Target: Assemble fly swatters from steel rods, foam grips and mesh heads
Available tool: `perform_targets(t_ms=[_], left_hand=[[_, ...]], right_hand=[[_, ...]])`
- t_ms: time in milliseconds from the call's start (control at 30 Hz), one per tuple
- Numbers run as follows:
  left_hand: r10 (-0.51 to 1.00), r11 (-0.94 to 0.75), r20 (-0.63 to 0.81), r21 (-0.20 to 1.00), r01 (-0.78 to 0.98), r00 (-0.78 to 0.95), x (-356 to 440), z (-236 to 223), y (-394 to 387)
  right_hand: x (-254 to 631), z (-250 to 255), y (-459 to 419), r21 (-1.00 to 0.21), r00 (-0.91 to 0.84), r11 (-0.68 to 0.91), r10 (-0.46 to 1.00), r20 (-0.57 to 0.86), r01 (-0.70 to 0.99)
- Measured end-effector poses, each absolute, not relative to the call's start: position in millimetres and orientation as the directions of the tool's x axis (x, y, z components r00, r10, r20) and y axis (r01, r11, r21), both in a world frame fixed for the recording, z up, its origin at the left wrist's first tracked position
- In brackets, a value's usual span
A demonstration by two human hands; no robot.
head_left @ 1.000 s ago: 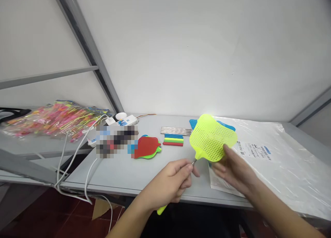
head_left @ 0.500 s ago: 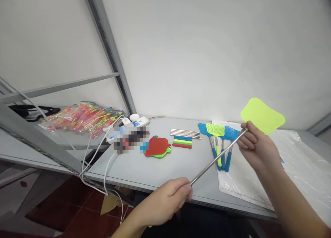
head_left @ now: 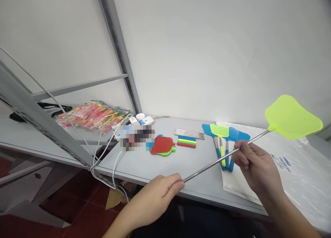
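Observation:
A yellow-green fly swatter (head_left: 293,117) with a long metal telescopic rod (head_left: 207,167) stretches across the lower right of the view. My left hand (head_left: 160,198) is closed round its handle end, at the table's front edge. My right hand (head_left: 254,165) pinches the rod partway along, short of the mesh head, which hangs in the air at the far right. Beneath the rod lie three short swatters (head_left: 222,141), two blue and one yellow-green, on the grey table (head_left: 144,167).
Red and green swatter heads (head_left: 162,145), coloured grips (head_left: 186,141) and metal rods (head_left: 189,133) lie mid-table. A power strip (head_left: 141,121) with white cables sits at the back left. Clear plastic bags (head_left: 297,165) cover the right. Colourful packets (head_left: 90,115) lie behind a slanted metal frame (head_left: 121,55).
The rod has been drawn out from short to long. My right hand left the mesh head and now pinches the rod, and the head has moved far right. The view shifted.

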State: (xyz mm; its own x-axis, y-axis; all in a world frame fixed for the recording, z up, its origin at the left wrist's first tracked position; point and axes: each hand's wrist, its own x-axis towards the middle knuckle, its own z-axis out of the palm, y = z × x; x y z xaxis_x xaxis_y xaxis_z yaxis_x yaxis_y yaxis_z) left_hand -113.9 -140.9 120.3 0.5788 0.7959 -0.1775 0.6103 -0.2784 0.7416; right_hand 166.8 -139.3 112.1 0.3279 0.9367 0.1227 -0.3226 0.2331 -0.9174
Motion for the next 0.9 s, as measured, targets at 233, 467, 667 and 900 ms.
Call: perform_targets(t_ms=[233, 467, 667, 900], left_hand=[[0.831, -0.336, -0.138, 0.647, 0.684, 0.539, -120, 126, -140], [0.824, -0.450, -0.068, 0.526, 0.722, 0.563, -102, 124, -130], [0.792, -0.492, -0.085, 0.499, 0.714, 0.605, -99, 123, -123], [0.800, -0.500, -0.085, 0.453, 0.738, 0.594, -106, 118, -126]], right_hand=[[141, 101, -143, -0.883, 0.293, 0.198, 0.953, 0.072, -0.425], [128, 82, -151, -0.930, 0.170, 0.113, 0.984, 0.055, -0.349], [141, 82, -155, -0.925, 0.234, 0.161, 0.969, 0.081, -0.345], [167, 96, -156, -0.865, 0.407, 0.277, 0.909, 0.095, -0.418]])
